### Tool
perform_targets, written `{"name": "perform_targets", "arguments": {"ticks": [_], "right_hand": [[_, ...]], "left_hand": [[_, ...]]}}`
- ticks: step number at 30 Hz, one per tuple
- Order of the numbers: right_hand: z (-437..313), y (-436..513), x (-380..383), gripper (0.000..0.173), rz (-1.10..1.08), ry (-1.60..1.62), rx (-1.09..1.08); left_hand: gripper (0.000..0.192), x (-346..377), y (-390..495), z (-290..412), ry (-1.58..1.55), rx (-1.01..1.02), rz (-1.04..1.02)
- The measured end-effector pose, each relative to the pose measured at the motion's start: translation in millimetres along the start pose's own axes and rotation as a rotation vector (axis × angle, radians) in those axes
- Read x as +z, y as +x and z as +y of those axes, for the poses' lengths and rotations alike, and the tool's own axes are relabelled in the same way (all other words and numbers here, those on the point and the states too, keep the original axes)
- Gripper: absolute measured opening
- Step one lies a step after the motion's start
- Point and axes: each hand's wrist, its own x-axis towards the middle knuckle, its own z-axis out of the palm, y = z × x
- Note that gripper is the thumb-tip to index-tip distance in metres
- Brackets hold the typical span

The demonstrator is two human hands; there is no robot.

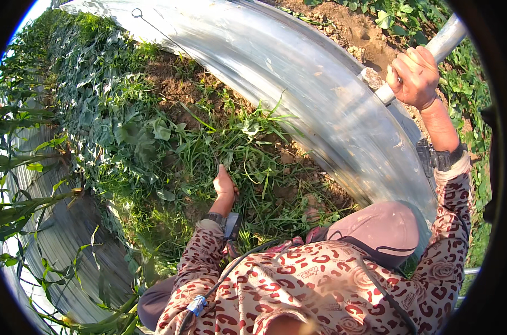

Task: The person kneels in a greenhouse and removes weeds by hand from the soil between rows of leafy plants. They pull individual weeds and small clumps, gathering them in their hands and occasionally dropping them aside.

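My right hand (pixel 415 78) is closed around a pale grey pole (pixel 447 38) at the upper right, above the plastic film. My left hand (pixel 225 184) is low among the long green grass (pixel 240 144), thumb on top and fingers curled under. What lies inside its fingers is hidden by the hand and the blades. Bare brown soil (pixel 173 86) shows between the grass and the film. Broad-leaved low plants (pixel 132 130) grow to the left of this hand.
A long sheet of clear plastic film (pixel 303 79) curves across the ground between my hands. A thin metal rod with a looped end (pixel 137 13) lies against its far part. More ribbed film (pixel 69 243) and tall leafy stalks (pixel 31 205) stand at left. My knee (pixel 372 230) is beside the film.
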Motion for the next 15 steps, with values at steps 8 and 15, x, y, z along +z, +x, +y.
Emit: {"name": "perform_targets", "arguments": {"ticks": [8,15], "right_hand": [[1.1,0.6,-1.9,0.006,0.021,0.007,-0.016],[-2.8,6.9,-5.5,0.008,0.082,0.01,-0.02]], "left_hand": [[0.048,10.2,25.6,110.1,-0.088,0.169,0.003],[0.054,-60.4,-30.3,-25.5,1.122,0.78,-0.439]]}}
